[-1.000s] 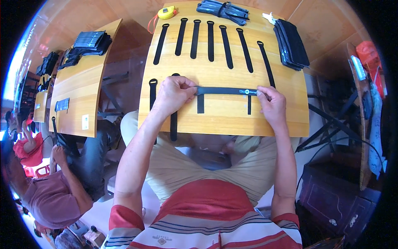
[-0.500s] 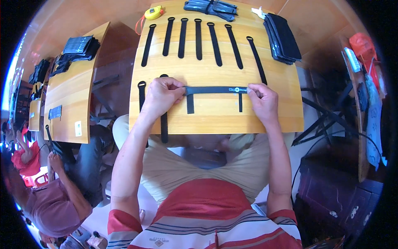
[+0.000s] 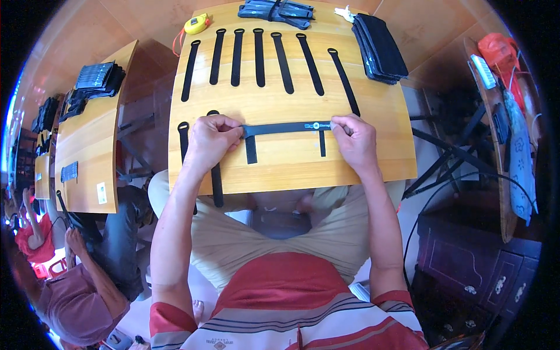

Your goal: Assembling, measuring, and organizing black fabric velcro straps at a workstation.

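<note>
1. A long black fabric strap (image 3: 286,128) is held stretched crosswise over the near part of the light wooden slatted table (image 3: 385,157). Two short black tabs hang from it towards the person, and a small printed label sits near its right end.
2. The left hand (image 3: 211,142) is closed around the strap's left end, its fingers curled over it. The right hand (image 3: 357,140) pinches the right end between thumb and fingers.
3. Seven similar black straps with looped ends (image 3: 256,57) are already laid out side by side in a fan across the far half of the table; this part of the work is judged as done.
4. Two more black straps (image 3: 216,175) lie lengthwise at the table's left near corner, partly under the left hand, with one overhanging the near edge. They are judged as not yet dealt with.
5. A pile of folded black straps (image 3: 274,10) and a stack of flat black pouches (image 3: 380,48) sit at the far edge, so a good deal of material appears to remain.
6. A yellow tape measure (image 3: 197,24) rests at the far left corner, untouched.
</note>
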Motion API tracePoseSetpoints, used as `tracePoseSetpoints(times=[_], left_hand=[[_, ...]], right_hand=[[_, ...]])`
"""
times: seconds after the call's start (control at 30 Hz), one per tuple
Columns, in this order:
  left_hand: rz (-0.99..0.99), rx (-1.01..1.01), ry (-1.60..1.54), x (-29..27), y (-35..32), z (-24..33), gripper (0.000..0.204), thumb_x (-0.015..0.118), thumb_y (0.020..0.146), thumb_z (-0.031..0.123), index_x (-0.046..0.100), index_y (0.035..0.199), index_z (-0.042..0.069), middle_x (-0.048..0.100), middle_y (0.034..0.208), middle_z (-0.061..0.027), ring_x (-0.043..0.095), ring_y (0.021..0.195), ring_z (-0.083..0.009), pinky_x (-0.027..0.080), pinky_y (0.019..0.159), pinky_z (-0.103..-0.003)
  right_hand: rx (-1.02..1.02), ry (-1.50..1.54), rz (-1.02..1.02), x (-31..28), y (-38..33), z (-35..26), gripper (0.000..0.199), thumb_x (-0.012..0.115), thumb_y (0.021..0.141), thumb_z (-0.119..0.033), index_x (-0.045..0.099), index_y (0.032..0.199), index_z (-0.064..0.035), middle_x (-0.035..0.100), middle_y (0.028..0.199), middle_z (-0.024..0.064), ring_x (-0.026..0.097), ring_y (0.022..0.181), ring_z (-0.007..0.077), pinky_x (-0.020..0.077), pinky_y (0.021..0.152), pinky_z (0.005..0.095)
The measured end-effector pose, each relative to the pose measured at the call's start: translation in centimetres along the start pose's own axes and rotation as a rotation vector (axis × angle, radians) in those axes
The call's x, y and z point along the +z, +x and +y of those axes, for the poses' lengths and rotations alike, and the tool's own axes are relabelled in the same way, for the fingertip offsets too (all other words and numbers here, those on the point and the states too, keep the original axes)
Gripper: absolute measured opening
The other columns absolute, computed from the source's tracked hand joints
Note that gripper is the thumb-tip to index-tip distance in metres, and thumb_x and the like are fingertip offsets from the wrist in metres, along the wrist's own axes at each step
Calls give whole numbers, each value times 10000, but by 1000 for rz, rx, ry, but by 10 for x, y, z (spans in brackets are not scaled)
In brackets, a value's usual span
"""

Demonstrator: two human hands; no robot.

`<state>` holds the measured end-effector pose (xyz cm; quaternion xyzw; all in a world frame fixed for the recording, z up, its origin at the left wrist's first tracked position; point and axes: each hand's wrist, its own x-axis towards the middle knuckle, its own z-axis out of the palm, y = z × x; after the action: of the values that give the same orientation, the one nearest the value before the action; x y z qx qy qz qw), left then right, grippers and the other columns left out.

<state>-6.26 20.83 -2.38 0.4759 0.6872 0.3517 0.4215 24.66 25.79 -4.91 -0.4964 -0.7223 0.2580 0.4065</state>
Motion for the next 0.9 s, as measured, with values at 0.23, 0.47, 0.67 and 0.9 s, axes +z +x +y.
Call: tracePoseSetpoints(times=[0.23, 0.47, 0.67, 0.9], left_hand=[[-5, 1, 3, -1, 1, -3, 114, 729, 850, 43, 751, 934, -33, 714, 732, -62, 634, 605, -72, 520, 585, -214], [-6, 19, -23, 2, 1, -5, 128, 736, 837, 63, 748, 915, -37, 700, 711, -56, 634, 607, -79, 512, 584, -222], [1, -2, 3, 0, -2, 1, 123, 738, 834, 70, 753, 907, -28, 694, 698, -47, 625, 599, -73, 507, 589, -225], [-2, 3, 33, 0, 1, -4, 150, 743, 829, 107, 764, 921, -9, 694, 686, -44, 626, 599, -72, 512, 603, -234]], right_hand=[[0, 3, -4, 1, 0, -4, 92, 688, 833, -21, 723, 909, 17, 665, 748, 115, 576, 565, 148, 445, 539, 295], [-14, -23, 8, 0, 0, -4, 73, 691, 832, -13, 719, 897, 7, 624, 697, 90, 530, 539, 128, 413, 518, 289], [-8, -9, 9, 0, 0, -3, 65, 693, 828, -7, 720, 886, 6, 612, 685, 88, 519, 533, 122, 406, 513, 289], [2, -15, 1, 0, 0, -2, 67, 693, 824, -6, 722, 882, 8, 602, 676, 79, 510, 530, 120, 402, 510, 293]])
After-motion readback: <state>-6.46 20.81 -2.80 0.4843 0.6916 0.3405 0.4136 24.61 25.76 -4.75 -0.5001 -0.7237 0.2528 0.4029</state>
